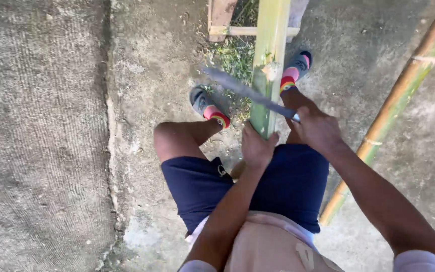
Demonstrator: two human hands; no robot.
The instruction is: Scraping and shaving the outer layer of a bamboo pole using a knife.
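A thick green bamboo pole (270, 45) runs from the top of the view down to my lap. My left hand (256, 147) grips its near end, just above my dark blue shorts. My right hand (317, 128) is closed on the handle of a long dark blade (242, 90), which lies blurred across the pole from the right, pointing left. Pale shavings show on the pole near the blade.
A second, thinner bamboo pole (404, 95) lies diagonally on the concrete at the right. My feet in colourful sandals (208, 106) rest on the ground beside a patch of grass and shavings (235, 55). A wooden frame (225, 20) stands at the top.
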